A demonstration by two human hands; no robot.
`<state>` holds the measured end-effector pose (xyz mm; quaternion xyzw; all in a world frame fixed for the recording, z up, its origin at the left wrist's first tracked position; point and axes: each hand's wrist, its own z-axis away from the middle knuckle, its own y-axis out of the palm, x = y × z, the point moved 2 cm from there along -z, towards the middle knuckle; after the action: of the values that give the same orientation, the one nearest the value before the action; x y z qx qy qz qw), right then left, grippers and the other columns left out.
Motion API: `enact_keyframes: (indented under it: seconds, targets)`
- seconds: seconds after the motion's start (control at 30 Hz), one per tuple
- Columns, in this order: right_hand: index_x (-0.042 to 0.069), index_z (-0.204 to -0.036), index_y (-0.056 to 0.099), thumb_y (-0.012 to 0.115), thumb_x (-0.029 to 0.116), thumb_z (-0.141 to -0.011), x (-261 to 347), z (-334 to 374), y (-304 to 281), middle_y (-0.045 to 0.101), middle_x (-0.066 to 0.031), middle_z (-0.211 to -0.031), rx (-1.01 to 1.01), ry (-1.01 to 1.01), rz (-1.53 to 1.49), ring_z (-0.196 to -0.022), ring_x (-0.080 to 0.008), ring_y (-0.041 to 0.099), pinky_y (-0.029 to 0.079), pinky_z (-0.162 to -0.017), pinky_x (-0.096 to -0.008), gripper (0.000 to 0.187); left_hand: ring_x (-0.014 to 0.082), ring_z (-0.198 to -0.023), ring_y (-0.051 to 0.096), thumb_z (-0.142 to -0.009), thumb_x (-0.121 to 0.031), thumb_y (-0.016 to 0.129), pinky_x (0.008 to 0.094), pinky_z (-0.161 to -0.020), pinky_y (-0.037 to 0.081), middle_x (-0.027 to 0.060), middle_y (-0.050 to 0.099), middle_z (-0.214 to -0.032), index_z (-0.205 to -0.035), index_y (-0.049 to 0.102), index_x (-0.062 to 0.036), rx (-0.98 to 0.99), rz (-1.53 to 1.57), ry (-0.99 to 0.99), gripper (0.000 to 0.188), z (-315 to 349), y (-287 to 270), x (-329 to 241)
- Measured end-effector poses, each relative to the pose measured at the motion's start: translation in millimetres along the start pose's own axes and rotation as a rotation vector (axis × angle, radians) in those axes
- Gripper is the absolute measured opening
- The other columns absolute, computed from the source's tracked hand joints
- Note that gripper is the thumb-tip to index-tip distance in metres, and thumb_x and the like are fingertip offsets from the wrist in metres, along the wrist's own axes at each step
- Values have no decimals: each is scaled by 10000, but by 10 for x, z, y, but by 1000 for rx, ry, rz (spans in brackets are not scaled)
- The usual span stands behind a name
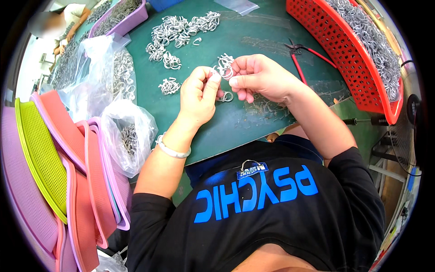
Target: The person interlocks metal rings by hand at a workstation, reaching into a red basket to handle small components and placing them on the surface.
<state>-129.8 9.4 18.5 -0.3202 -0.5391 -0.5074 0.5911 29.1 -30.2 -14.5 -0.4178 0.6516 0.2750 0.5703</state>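
Both of my hands meet over the green tabletop (199,145). My left hand (197,97) is closed, thumb against forefinger, on a small silver metal ring mostly hidden by the fingertips. A cluster of similar metal rings (225,66) is pinched in the fingers of my right hand (267,81), touching or nearly touching the left fingertips. Just below, a loose ring (226,96) shows between the hands. Small bunches of rings (169,86) lie left of my left hand, and a larger pile (181,31) sits farther back.
Red-handled cutters (299,70) lie right of my hands. A red perforated basket (349,63) full of metal rings stands at the right. Clear plastic bags (129,136) of rings and stacked coloured baskets (43,154) crowd the left. A purple basket (131,22) and another person (74,18) are at the far left.
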Motion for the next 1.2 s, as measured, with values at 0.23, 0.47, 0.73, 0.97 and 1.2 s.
enact_keyframes:
  seconds: [0.23,0.47,0.73,0.97,1.2]
  targets:
    - [-27,-958,512,579,60,-799,-26,-11,7,544,-30,-712,-162,-159,100,-591,-80,527,424,-486,-193,193,81,-625,535,-906,-151,459,202,-570,439,18,549,-753,-894,503,-34,38,240,-42,125,-5,-24,14]
    - [21,-1119,492,517,8,-810,18,-61,5,537,-12,-751,-132,-320,157,-665,-74,509,432,-570,-207,311,120,-696,576,-909,-114,437,242,-621,482,64,571,-809,-901,502,1,70,378,-83,133,-4,-58,-26]
    - [1,-969,576,504,8,-818,-18,-105,-46,582,-10,-762,-189,-406,306,-669,-57,508,437,-612,-204,168,176,-756,597,-912,-136,424,289,-698,498,99,593,-890,-929,513,0,67,595,-176,164,-17,-16,-75]
    - [6,-893,602,544,20,-776,17,-123,0,619,-80,-759,-337,-562,551,-662,-104,567,458,-609,-239,132,213,-793,600,-913,-165,395,331,-718,494,136,593,-918,-937,506,6,140,805,-246,206,-22,-88,0]
    - [23,-879,615,536,9,-760,104,-128,46,615,-97,-762,-380,-784,821,-652,-154,584,464,-599,-256,145,182,-623,576,-908,-199,388,292,-571,471,117,600,-783,-890,523,-13,192,1007,-408,231,-31,-103,34]
